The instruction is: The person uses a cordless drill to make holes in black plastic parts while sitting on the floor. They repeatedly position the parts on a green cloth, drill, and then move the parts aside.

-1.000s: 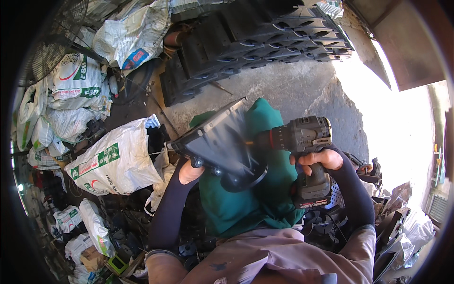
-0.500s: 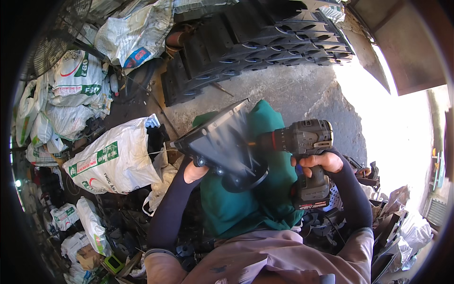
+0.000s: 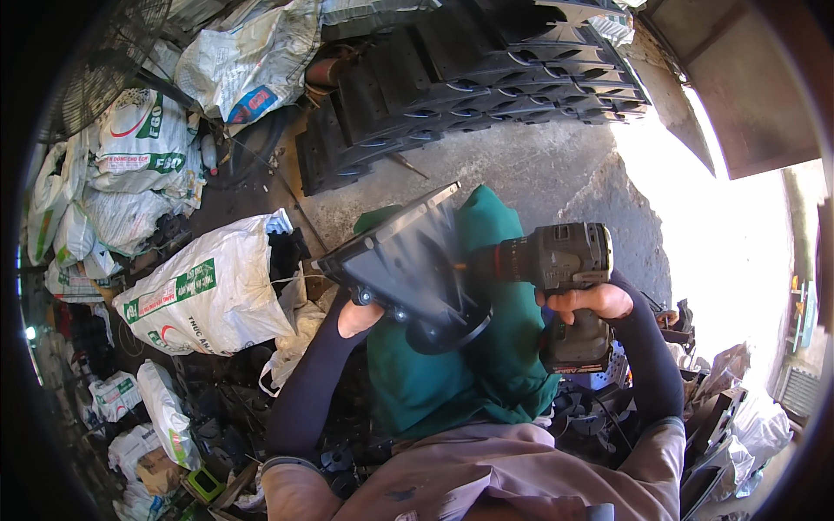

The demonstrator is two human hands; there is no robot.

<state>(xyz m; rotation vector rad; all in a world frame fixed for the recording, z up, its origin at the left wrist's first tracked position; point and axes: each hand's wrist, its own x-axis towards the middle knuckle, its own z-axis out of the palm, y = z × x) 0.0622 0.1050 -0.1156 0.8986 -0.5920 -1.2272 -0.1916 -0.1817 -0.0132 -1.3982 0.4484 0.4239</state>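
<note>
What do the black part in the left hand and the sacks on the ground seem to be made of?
The black part looks like moulded plastic: matte, dusty, with a raised rim and a round collar. The white sacks look like woven plastic fabric: creased, slightly shiny, colour-printed. The left hand holds the part from below.

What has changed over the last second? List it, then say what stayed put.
Almost nothing. The left hand still props the dark plastic part from below, and the right hand still grips the cordless drill with its nose against the part. Nothing was picked up or let go. The green cloth and white sacks lie as before.
</note>
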